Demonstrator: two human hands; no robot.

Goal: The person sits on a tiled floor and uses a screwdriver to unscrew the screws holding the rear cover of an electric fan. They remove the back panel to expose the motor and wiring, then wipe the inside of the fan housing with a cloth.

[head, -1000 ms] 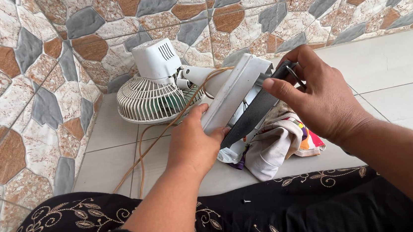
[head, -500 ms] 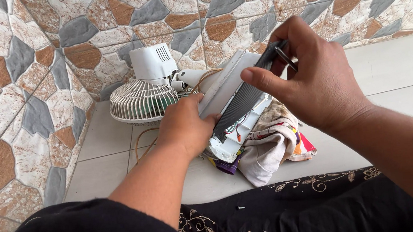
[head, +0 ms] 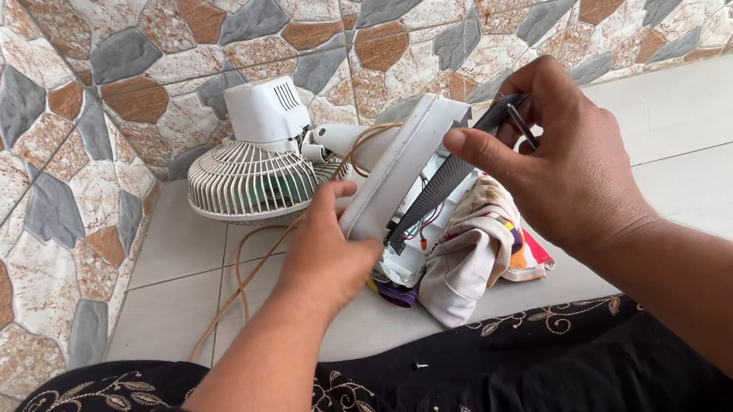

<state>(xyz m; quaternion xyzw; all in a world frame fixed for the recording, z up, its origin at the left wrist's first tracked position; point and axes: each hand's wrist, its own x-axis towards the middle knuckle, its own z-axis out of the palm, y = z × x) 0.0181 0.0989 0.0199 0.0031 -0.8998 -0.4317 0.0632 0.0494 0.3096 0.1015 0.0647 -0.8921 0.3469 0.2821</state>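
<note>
The white fan base (head: pixel 402 163) is tipped up on edge above the floor tiles (head: pixel 176 249), its long axis slanting from lower left, near the left hand (head: pixel 329 258), up to the upper right, with its open underside turned toward the right hand (head: pixel 557 163). The left hand cups the lower end of the base, fingers curled against its white face. The right hand pinches a dark ribbed panel (head: pixel 440 191) that lies along the underside, thumb on the near edge and fingers folded over the top; whatever its fingertips grip there is hard to make out. Coloured wires (head: pixel 425 223) show inside the base, mostly hidden. Beyond it the white fan head (head: pixel 249 176) lies grille-down beside the stone-patterned wall (head: pixel 50 128). A tan cord (head: pixel 245 278) loops across the tiles. A crumpled multicoloured cloth (head: pixel 477 254) sits under the base. 1 small screw (head: pixel 417 366) rests on the black embroidered garment (head: pixel 531 368).
</note>
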